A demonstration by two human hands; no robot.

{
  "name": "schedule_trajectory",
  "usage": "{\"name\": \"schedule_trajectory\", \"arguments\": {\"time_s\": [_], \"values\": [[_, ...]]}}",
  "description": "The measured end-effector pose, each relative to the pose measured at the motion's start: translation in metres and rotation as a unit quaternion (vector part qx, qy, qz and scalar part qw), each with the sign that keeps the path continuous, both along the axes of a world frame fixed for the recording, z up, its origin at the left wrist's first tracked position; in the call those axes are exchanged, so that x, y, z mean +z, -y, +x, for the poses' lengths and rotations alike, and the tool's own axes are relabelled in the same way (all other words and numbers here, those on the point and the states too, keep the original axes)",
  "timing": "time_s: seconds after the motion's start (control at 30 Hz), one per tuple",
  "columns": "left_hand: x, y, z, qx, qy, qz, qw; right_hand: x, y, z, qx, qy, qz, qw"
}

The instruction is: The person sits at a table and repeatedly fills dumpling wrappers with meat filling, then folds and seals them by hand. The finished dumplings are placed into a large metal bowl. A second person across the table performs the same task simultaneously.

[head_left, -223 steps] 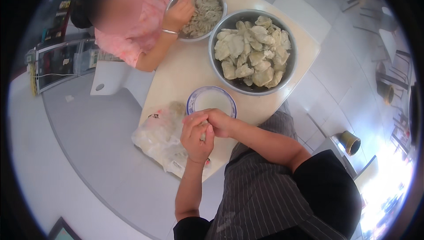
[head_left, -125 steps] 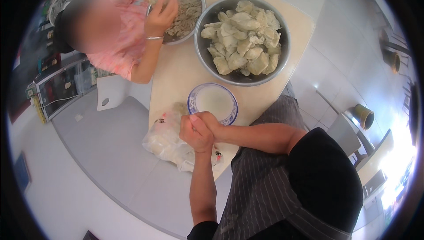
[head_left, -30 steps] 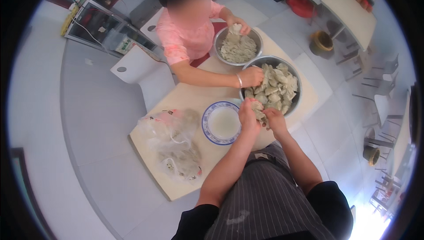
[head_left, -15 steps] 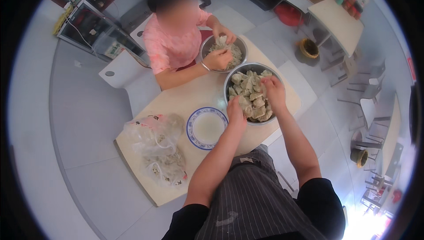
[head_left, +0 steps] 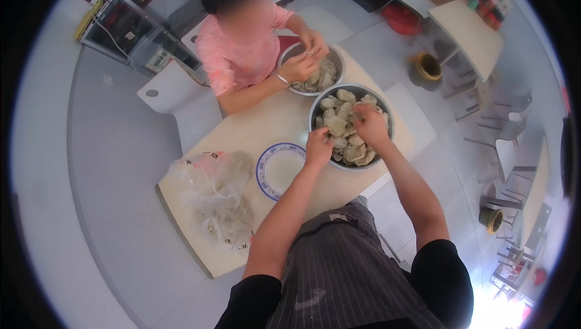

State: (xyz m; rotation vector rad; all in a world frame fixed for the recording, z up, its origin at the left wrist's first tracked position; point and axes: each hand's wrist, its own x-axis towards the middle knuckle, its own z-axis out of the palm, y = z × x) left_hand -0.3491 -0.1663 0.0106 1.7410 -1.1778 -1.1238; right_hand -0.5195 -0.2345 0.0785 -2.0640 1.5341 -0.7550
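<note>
Likely a small eatery: spare table (head_left: 466, 29) with bottles (head_left: 488, 9), upper right; more chairs (head_left: 507, 148) along right side; glass-front cabinet (head_left: 109, 29), upper left; tiled floor (head_left: 127, 190); bin (head_left: 419, 79) near the spare table.

passage: tabletop (head_left: 266, 124) left of large bowl (head_left: 361, 90) | obstacles: plate (head_left: 262, 174) nearer, co-worker's forearm (head_left: 249, 97) farther, left hand (head_left: 318, 147) at rim

the right hand (head_left: 371, 127) partly hides the pale pieces (head_left: 335, 125) beneath

The wide head-worn fisheye looked down from beside the table (head_left: 266, 124), close above it, and faced across it.
</note>
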Motion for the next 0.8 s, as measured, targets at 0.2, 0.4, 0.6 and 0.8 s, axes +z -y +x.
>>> {"name": "schedule_trajectory", "arguments": {"time_s": [0.2,0.4,0.6,0.8], "values": [[0.019,-0.033,0.013,-0.039,-0.030,-0.020,0.999,-0.008,-0.004,0.014,0.084,-0.071,-0.036,0.993],[0.082,-0.094,0.070,-0.025,-0.160,-0.061,0.985,-0.012,-0.011,0.034,0.094,-0.122,-0.059,0.986],[0.073,-0.159,0.225,0.242,-0.005,-0.190,0.951,-0.015,-0.004,0.045,0.039,-0.140,-0.085,0.986],[0.036,-0.177,0.308,0.222,0.172,-0.139,0.950,-0.005,-0.005,0.055,0.058,-0.172,-0.078,0.980]]}}
